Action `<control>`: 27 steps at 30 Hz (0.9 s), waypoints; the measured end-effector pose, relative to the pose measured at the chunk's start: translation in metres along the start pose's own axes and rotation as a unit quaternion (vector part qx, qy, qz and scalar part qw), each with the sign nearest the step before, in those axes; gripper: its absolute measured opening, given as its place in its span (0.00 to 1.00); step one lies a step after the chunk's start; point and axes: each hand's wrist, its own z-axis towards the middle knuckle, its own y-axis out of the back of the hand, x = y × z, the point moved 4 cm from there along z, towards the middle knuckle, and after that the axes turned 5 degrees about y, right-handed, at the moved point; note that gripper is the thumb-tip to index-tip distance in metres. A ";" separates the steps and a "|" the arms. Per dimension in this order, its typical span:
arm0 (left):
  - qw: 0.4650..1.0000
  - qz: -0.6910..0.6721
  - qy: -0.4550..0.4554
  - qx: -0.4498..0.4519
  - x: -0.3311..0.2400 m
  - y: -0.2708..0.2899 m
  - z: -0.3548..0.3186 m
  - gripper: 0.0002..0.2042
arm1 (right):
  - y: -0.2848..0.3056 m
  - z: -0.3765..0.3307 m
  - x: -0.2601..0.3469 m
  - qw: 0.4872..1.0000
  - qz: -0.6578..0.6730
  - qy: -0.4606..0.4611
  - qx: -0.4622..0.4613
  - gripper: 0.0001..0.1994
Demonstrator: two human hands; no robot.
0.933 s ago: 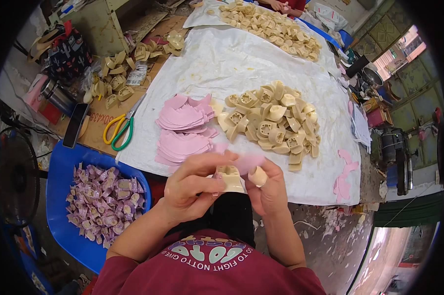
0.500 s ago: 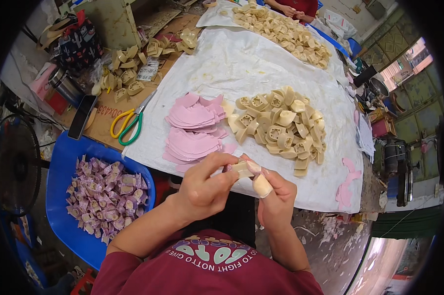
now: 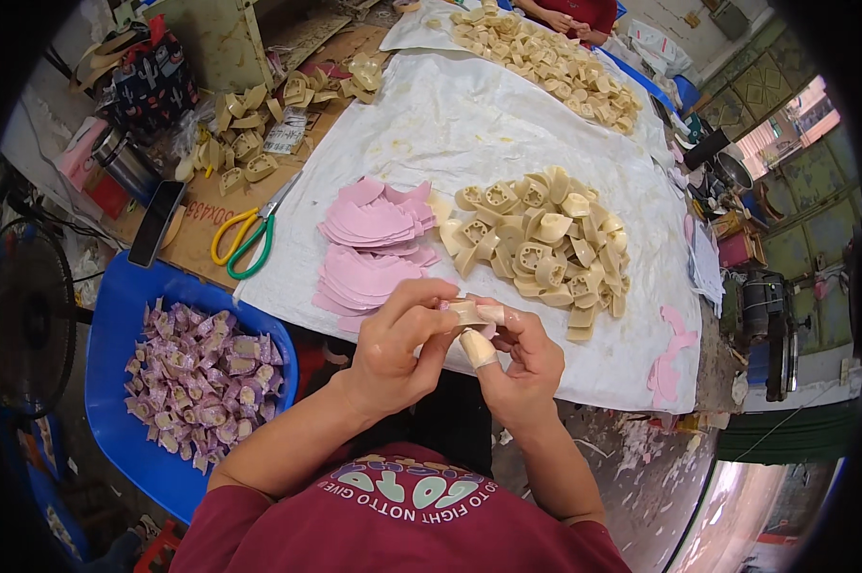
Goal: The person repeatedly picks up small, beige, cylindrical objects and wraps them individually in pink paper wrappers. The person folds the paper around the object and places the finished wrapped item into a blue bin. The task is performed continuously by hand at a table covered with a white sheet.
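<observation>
Over the table's near edge, my left hand point(image 3: 391, 346) and my right hand point(image 3: 521, 371) pinch one small beige molded heel block point(image 3: 463, 311) between them. Cream coverings wrap the thumb and a finger of my right hand. Part of the block is hidden by my fingers, and a bit of pink shows at it. Just beyond my left hand lie two stacks of curved pink sheet pieces point(image 3: 369, 279). A heap of beige heel blocks point(image 3: 546, 244), some with holes in their ends, sits beyond my right hand.
A blue basin point(image 3: 100, 368) at the left holds many purple-pink wrapped pieces point(image 3: 207, 382). Scissors point(image 3: 252, 239) with yellow and green handles and a phone point(image 3: 157, 224) lie left of the white cloth point(image 3: 431, 124). Another beige heap point(image 3: 555, 67) is at the far end, near another person point(image 3: 579, 19).
My right hand has shifted left and its thumb now lies under the heel block. The block has turned and moved slightly toward the table. My left hand stays nearly in place.
</observation>
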 end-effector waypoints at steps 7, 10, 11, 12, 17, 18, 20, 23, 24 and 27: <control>0.999 -0.033 0.012 0.026 0.003 0.001 -0.006 0.17 | 0.004 0.006 0.006 0.995 -0.070 0.050 0.059 0.16; 0.998 -0.001 0.014 0.057 0.005 0.002 -0.003 0.17 | 0.004 0.011 0.013 0.983 -0.146 0.044 0.105 0.16; 0.999 -0.004 0.013 0.047 0.006 0.001 -0.004 0.16 | 0.004 0.013 0.015 0.978 -0.165 0.032 0.119 0.16; 0.999 -0.005 0.014 0.037 0.009 0.000 -0.006 0.15 | 0.005 0.016 0.016 0.981 -0.141 0.025 0.131 0.16; 0.997 -0.064 -0.034 0.000 0.008 0.002 0.000 0.14 | 0.022 0.019 0.003 0.977 0.164 -0.055 0.129 0.17; 0.997 -0.066 -0.050 0.004 0.007 0.002 0.001 0.14 | 0.025 0.019 0.003 0.980 0.135 -0.038 0.139 0.17; 0.995 -0.073 -0.064 0.003 0.005 0.002 0.002 0.13 | 0.027 0.018 0.004 0.985 0.076 -0.004 0.157 0.19; 0.996 -0.079 -0.037 0.002 0.006 0.001 -0.003 0.13 | 0.020 0.016 0.010 0.990 0.007 -0.002 0.144 0.18; 0.997 -0.070 -0.020 0.006 0.007 0.001 -0.003 0.13 | 0.018 0.016 0.010 0.991 -0.009 0.014 0.134 0.17; 0.988 -0.091 0.114 0.040 0.009 -0.002 -0.003 0.11 | 0.017 0.018 0.003 0.992 -0.039 0.036 0.116 0.16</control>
